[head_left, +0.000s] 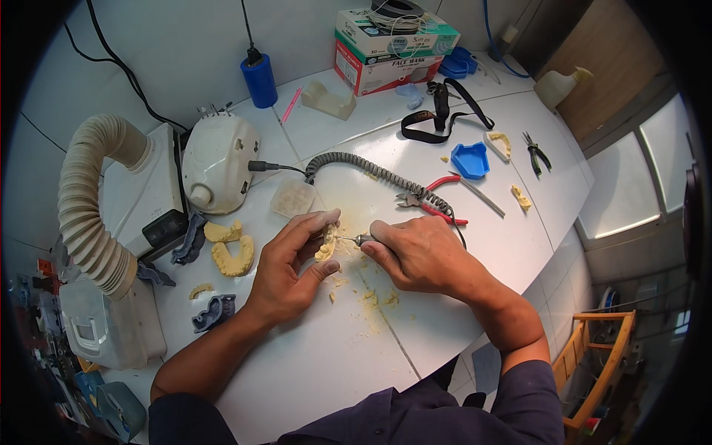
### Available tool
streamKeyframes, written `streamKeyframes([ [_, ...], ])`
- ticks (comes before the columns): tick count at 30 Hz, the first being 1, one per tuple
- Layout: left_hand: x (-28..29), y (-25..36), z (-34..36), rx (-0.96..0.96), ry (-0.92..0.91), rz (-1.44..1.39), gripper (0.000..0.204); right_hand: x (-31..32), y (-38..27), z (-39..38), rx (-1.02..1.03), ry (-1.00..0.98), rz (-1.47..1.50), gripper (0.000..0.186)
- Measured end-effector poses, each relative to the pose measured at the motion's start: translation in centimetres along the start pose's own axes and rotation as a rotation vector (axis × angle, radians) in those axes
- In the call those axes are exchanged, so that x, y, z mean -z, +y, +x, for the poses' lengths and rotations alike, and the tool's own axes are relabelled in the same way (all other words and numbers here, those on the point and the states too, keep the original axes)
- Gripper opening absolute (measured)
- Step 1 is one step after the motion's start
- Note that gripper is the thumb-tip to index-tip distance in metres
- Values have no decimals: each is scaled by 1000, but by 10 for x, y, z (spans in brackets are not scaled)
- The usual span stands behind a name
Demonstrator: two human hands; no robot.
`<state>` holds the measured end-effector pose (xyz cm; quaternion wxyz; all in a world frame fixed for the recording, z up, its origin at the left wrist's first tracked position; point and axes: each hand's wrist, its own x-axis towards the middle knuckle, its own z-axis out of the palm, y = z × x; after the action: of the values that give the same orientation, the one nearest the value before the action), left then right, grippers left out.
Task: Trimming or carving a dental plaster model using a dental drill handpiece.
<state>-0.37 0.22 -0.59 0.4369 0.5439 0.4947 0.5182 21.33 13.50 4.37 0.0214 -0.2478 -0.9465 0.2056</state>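
My left hand (293, 263) grips a pale yellow dental cast piece (325, 246) upright between fingers and thumb, near the middle of the white tiled bench (482, 252). My right hand (423, 256) is closed round a slim metal rotary handpiece (365, 239), whose thin bur points at the cast's right side and appears to touch it. The handpiece's coiled grey cord (371, 169) runs over the bench toward a white control box (221, 163). Yellow shavings (369, 299) lie scattered below my hands. Red-handled cutters (456, 220) lie behind my right hand.
Left: dust extractor hose (96, 208), yellow casts (233, 258), dark moulds (213, 314), clear box (293, 198). Back: mask boxes (389, 70), blue cylinder (259, 81), black strap (426, 133). Right: blue tray (469, 159), metal tool (482, 196), pliers (536, 156), wooden frame (593, 317) beside the bench.
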Motion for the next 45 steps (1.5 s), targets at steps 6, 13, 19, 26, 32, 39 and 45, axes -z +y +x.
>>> streamKeyframes([
  [6,0,1,0,0,-5,17,66,0,0,0,9,-7,-7,43],
  [13,0,3,0,2,-1,10,65,0,0,0,12,-8,-9,43],
  [19,0,2,0,16,-3,-1,65,0,0,0,-1,10,-7,43],
  [26,0,3,0,36,-2,-19,64,-1,2,0,26,10,-11,43],
  [32,0,0,0,40,5,-30,64,-1,3,0,37,-4,7,44],
  [39,-1,1,-1,41,2,-42,65,-2,3,0,39,-7,-11,43],
  [45,-1,-1,-1,45,6,-72,64,-3,4,0,52,13,4,43],
])
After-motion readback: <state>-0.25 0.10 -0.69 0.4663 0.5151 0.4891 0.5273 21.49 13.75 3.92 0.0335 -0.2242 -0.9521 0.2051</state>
